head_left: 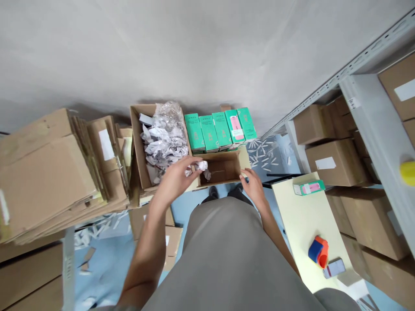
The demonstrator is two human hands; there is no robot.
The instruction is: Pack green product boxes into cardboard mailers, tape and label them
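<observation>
My left hand (pixel 180 179) is closed around a crumpled piece of white paper (pixel 202 166) at the left end of a small open cardboard box (pixel 223 181). Another bit of crumpled paper (pixel 207 175) lies inside that box at its left end. My right hand (pixel 252 185) touches the box's right edge, thumb and fingers on the rim. Left of the small box stands a larger carton (pixel 138 147) filled with crumpled paper (pixel 168 138) and clear plastic wrap (pixel 168 113). Behind the small box, several green product boxes (pixel 209 133) stand in a row.
Flattened cardboard (pixel 42 160) is stacked at the left. A side table (pixel 304 216) at the right holds a green box (pixel 309 187), a tape dispenser (pixel 319 251) and a phone (pixel 334 268). Shelves of cartons (pixel 330 162) line the right side; paper strips (pixel 264 153) lie on the floor.
</observation>
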